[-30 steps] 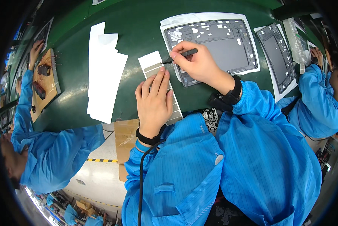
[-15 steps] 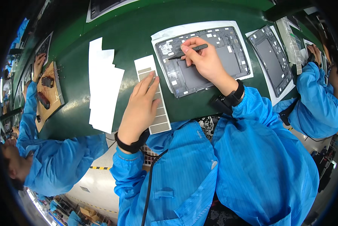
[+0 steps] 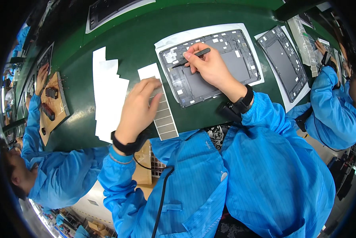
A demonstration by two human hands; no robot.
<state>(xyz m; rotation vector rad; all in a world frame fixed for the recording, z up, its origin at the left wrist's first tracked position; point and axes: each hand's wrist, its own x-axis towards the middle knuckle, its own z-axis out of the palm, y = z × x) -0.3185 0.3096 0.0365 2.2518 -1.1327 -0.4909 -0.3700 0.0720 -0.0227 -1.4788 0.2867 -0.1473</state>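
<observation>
My right hand (image 3: 210, 67) grips black tweezers (image 3: 193, 57) in a pinch, tips pointing left. They reach the left part of a dark grey tablet housing (image 3: 221, 70) dotted with small white patches; whether they touch it I cannot tell. Underneath the housing is a white sheet (image 3: 170, 41). To the left, a narrow white sheet with grey rectangular stickers (image 3: 165, 122) lies at an angle. Across its upper part hangs my left hand (image 3: 139, 106), loosely curved, thumb apart from the fingers, with nothing visible in it. Its fingers cover some stickers.
Overlapping white sheets (image 3: 109, 95) lie left of my left hand. A second tablet housing (image 3: 283, 63) rests on white paper at right. Co-workers in blue sit on both sides. At far left, dark parts sit on a brown board (image 3: 59, 107). The table (image 3: 138, 39) is green.
My left hand has drawn left, its fingers turning from along the sticker sheet to across it, uncovering lower stickers. The right hand keeps the tweezers at the housing's left part. The view has shifted slightly.
</observation>
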